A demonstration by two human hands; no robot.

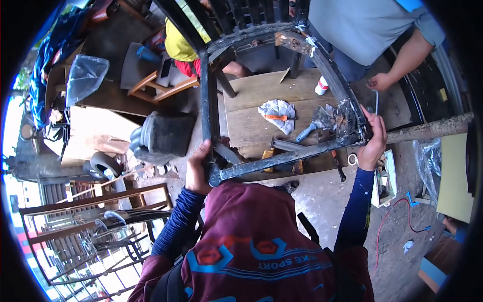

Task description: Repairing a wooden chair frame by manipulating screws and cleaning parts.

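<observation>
A dark wooden chair frame [289, 158] with a slatted back and an open seat fills the space before me, its black finish worn and chipped. My left hand [197, 168] is closed round its near left corner. At the near right corner, my right hand [373, 142] grips the rail, fingers up along the outer side. Through the seat opening I see a wooden board [246, 108]. On it lie a crumpled white rag [277, 111] with an orange strip on top, a blue-handled tool [305, 133] and a white bottle [321, 86] with a red cap.
Across the frame at right, a person in a grey shirt [362, 30] holds a thin metal rod [377, 102]. Someone in yellow [180, 43] is behind the chair back. At left are a black container [168, 136] and a wooden frame [95, 206]; a red hose [385, 219] crosses the floor at right.
</observation>
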